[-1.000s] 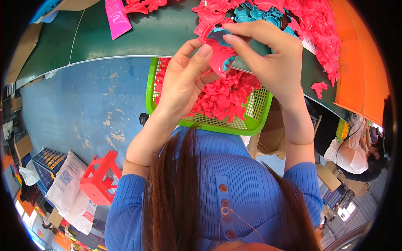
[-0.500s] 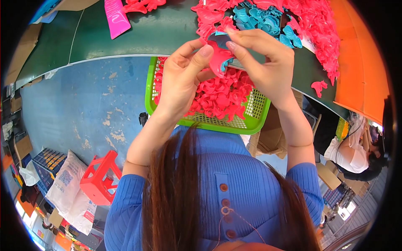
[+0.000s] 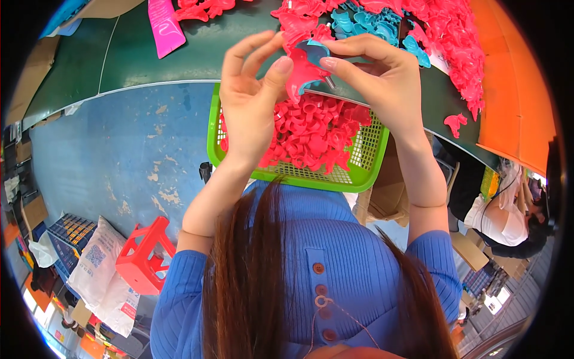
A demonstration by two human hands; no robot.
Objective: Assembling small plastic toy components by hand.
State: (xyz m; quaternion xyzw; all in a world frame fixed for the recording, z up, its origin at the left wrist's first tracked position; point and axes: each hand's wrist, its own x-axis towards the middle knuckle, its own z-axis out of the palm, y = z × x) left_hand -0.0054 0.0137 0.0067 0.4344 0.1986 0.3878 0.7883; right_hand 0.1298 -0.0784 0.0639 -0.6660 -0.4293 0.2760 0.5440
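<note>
The left hand (image 3: 254, 102) pinches a small pink moulded plastic piece (image 3: 302, 72) between thumb and the fingers behind it, index and middle fingers raised and slightly spread above; the right hand (image 3: 382, 84) meets it from the other side, thumb and forefinger closed on a small blue plastic part (image 3: 315, 51) and a short grey pin (image 3: 328, 82) at the pink piece's upper edge. How the blue part joins the pink one is hidden by the fingertips. The pair is held up over a green plastic mesh basket (image 3: 365, 170) heaped with like pink pieces, whose far rim is covered by the hands. Beyond lies a dark green table (image 3: 197, 54) with a loose pile of pink and blue plastic pieces (image 3: 382, 21), cut off at the top edge. A flat pink packet (image 3: 162, 27) lies on the table to the left, its print too small to make out. Down on the blue floor stand a red plastic stool (image 3: 143, 257) and a white sack with a dark square label (image 3: 95, 269).
</note>
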